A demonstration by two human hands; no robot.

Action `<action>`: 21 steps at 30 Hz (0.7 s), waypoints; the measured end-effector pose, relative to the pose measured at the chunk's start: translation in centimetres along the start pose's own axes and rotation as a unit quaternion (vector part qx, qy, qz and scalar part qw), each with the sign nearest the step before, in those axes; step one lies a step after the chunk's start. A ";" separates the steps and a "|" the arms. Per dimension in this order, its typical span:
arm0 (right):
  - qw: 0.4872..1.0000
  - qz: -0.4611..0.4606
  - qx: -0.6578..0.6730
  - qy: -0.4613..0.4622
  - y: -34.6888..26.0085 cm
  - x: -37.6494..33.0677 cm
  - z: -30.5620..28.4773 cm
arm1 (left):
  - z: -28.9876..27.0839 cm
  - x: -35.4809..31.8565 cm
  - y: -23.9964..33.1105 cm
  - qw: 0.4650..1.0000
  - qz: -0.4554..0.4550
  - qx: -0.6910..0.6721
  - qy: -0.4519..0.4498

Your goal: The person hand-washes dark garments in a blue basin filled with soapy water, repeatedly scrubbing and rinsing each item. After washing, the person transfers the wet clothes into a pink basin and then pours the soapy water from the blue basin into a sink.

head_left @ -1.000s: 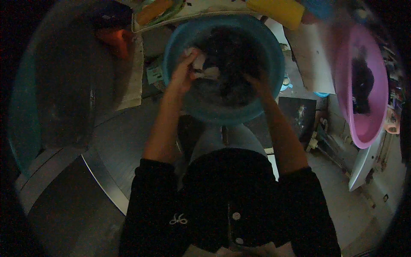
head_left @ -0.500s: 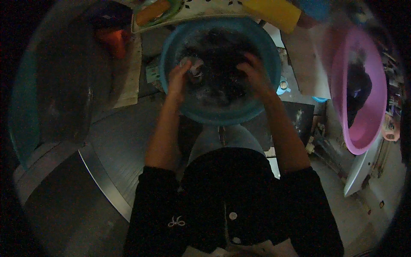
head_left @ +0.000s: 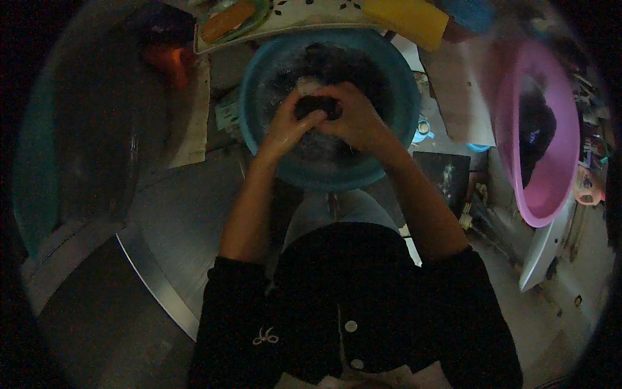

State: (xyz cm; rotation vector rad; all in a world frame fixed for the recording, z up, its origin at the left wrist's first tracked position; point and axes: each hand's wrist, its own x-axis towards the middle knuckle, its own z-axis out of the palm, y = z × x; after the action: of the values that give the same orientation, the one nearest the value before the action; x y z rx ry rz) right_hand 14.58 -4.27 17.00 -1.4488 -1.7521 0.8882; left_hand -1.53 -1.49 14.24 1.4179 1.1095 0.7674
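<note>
A blue-green basin [head_left: 405,97] stands in front of me, with soaked dark fabric [head_left: 346,57] and patches of whitish suds inside. Both my hands meet over the middle of it. Between them is a bunched dark cloth [head_left: 317,106], showing as a black lump. My left hand [head_left: 288,122] has its fingers curled round the near left side of the cloth. From the right, my right hand [head_left: 353,111] wraps over it, thumb pointing toward the left hand. The dim light hides the cloth's exact shape and the lower fingers.
At the right, a pink basin [head_left: 560,201] leans tilted with dark fabric [head_left: 538,129] inside. Beyond my basin lie a pale tray [head_left: 311,14] and a yellow item [head_left: 414,24]. A small blue cup [head_left: 422,131] sits right of the basin. An orange object [head_left: 172,63] is far left.
My hands were apart over opposite sides of the basin. They have come together at its middle and now grip a bunched dark cloth.
</note>
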 end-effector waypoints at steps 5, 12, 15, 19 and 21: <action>0.998 0.058 -0.002 -0.038 1.3 1.3 -1.5 | -1.2 -1.5 -1.6 0.995 -0.096 -0.001 0.004; 0.956 0.213 -0.108 0.168 14.7 -1.0 4.0 | -2.9 -2.1 -2.3 0.972 -0.103 -0.142 0.158; 0.944 0.252 -0.103 0.185 17.8 -2.9 5.5 | -4.0 -2.4 -4.1 0.944 -0.107 -0.277 0.143; 0.952 0.222 0.190 0.096 16.6 -4.3 4.6 | -4.5 -2.2 -7.7 0.809 -0.206 -0.550 0.033; 1.000 -0.011 0.024 0.009 14.8 -4.6 2.8 | -4.0 -1.6 -8.9 0.737 -0.206 -0.642 -0.057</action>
State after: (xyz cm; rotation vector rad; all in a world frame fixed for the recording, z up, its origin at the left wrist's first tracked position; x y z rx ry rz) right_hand 20.56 -6.85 2.68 -1.3992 -1.7187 0.8960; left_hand -7.57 -2.04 6.41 0.0136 0.4765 0.8145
